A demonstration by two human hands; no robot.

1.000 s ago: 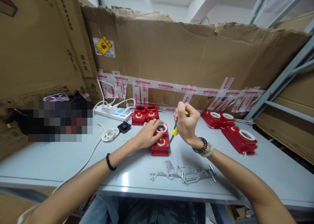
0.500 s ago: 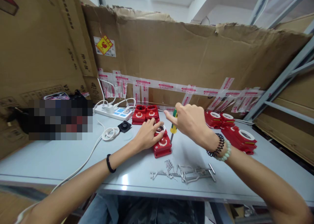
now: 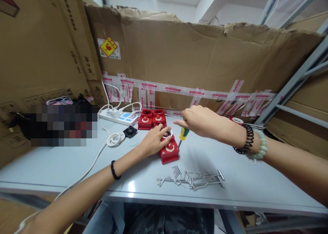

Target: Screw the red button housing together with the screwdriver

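Note:
A screwdriver (image 3: 183,134) with a yellow and green handle is gripped in my right hand (image 3: 198,120). Its shaft slants down so that the tip meets the right edge of a red box-shaped device (image 3: 169,155). This device carries a red dome and a white ring. My left hand (image 3: 154,140) holds the far part of it against the table, fingers around the white ring. Close to the front edge lie several screws (image 3: 176,170) and a jumble of metal T-shaped rods (image 3: 205,182).
More red devices (image 3: 145,121) stand behind my left hand; another (image 3: 237,120) is partly hidden by my right forearm. A white power strip (image 3: 119,117), a black square part (image 3: 130,132) and a coiled white cable (image 3: 115,139) lie left. Cardboard (image 3: 164,56) walls the back.
My right wrist and forearm have swung outward to the right, tilting the screwdriver handle rightward and covering more red devices. The tip stays at the device's edge; my left hand has hardly moved.

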